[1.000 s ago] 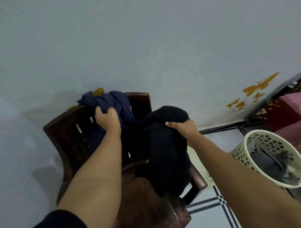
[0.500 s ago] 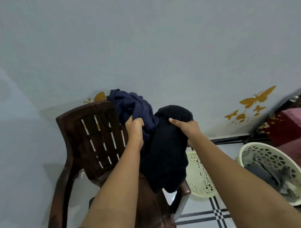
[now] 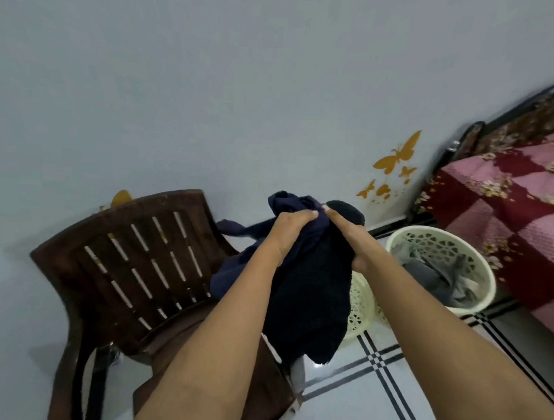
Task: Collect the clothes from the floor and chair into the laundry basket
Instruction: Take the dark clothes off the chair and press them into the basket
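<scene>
I hold two dark clothes bunched together in the air, just right of the brown slatted chair [image 3: 135, 267]. My left hand [image 3: 289, 232] grips the navy blue garment [image 3: 232, 277], which trails down toward the chair's armrest. My right hand [image 3: 350, 240] grips the black knitted garment [image 3: 313, 314], which hangs below both hands. The hands touch at the top of the bundle. The cream laundry basket [image 3: 484, 270] stands on the floor to the right, with grey clothes [image 3: 436, 278] inside it.
A cream perforated lid [image 3: 360, 310] leans on the floor behind the hanging clothes. A bed with a pink and maroon floral cover [image 3: 504, 224] stands right of the basket. A pale wall with orange butterfly stickers [image 3: 393, 157] runs behind. The tiled floor has black lines.
Both hands have lifted the two garments off the chair back and carried them right, toward the basket. The hands have come together. The chair back is now bare.
</scene>
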Action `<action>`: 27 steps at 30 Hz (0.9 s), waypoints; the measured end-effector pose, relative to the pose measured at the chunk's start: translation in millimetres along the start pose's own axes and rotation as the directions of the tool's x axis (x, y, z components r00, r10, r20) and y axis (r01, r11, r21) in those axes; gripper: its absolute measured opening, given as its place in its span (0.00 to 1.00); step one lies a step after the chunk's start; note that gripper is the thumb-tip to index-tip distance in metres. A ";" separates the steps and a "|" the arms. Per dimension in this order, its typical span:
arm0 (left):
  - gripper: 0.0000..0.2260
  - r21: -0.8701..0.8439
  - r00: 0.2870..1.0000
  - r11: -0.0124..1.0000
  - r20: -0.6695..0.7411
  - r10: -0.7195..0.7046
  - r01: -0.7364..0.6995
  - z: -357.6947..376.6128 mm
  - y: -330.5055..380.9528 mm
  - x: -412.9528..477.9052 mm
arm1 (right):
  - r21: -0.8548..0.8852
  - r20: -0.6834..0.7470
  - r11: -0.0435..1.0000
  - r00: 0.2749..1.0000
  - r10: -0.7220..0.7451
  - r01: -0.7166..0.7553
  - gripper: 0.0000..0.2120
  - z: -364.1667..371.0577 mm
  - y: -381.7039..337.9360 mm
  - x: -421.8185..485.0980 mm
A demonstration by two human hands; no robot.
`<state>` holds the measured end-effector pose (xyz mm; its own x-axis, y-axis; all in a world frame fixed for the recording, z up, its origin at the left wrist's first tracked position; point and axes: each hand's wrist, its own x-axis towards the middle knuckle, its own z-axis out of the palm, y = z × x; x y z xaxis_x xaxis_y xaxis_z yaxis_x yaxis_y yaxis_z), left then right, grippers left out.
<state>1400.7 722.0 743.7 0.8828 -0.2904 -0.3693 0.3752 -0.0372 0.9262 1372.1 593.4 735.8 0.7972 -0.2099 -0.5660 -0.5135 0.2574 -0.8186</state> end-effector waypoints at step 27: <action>0.21 0.145 0.953 0.980 0.290 0.091 -0.138 401.9 -10.0 172.5 | 0.180 -0.578 0.963 0.814 -0.062 0.201 0.20 -369.6 -85.6 46.3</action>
<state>1435.6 288.0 701.4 0.7933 -0.5572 -0.2454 0.2049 -0.1352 0.9694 1335.6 213.1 743.6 0.4973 -0.7318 -0.4660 -0.2771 0.3751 -0.8846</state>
